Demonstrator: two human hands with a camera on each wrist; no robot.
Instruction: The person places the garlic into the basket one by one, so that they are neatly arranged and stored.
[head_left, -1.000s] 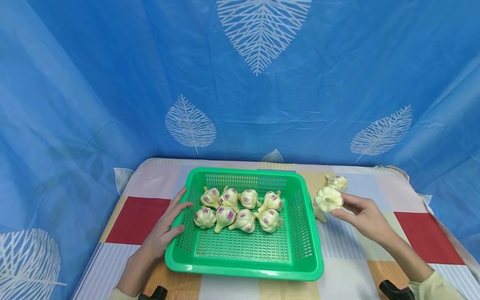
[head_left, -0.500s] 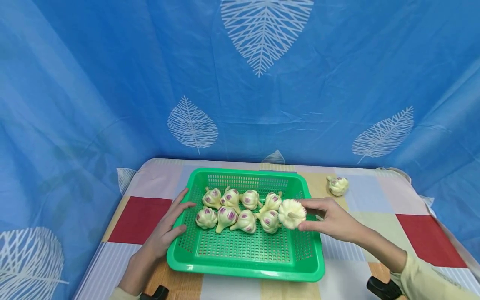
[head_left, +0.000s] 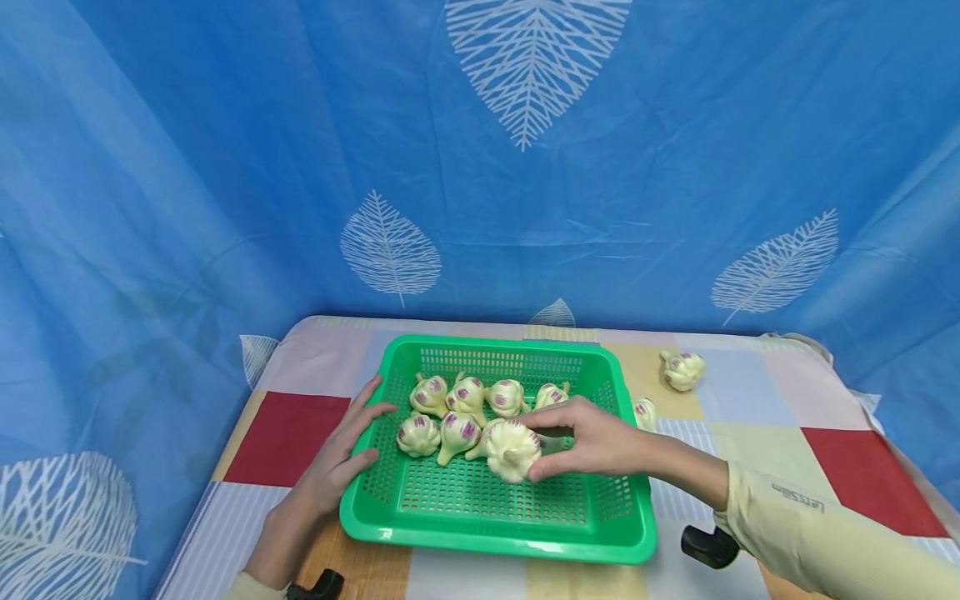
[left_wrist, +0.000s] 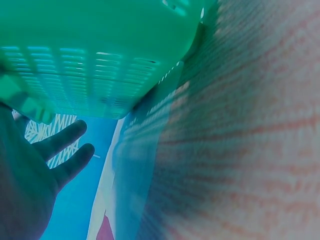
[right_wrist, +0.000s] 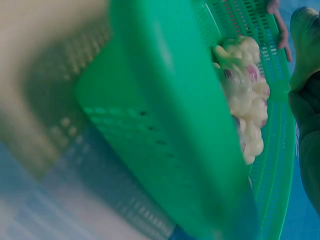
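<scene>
A green perforated plastic basket (head_left: 495, 546) holds two rows of garlic bulbs (head_left: 459, 433) with purple streaks. My right hand (head_left: 592, 437) grips one garlic bulb (head_left: 513, 452) over the basket, its stem end turned toward the head camera. That raised bulb and the hand hide part of the front row. At the basket's left side, my left hand (head_left: 333, 462) lies against the rim with fingers extended. Its spread fingers (left_wrist: 72, 162) show beside the basket wall in the left wrist view. In the right wrist view the held bulb (right_wrist: 303, 47) appears at the upper right edge.
Two more garlic bulbs lie on the checked tablecloth (head_left: 277, 437) to the right: one bulb (head_left: 682, 371) farther back, another bulb (head_left: 645, 413) close against the basket, partly hidden by the right arm. A blue leaf-print curtain (head_left: 480, 208) hangs behind the table.
My right hand has carried the garlic bulb leftward from beside the basket, across its right rim, to above the front row. The left hand has stayed at the left rim.
</scene>
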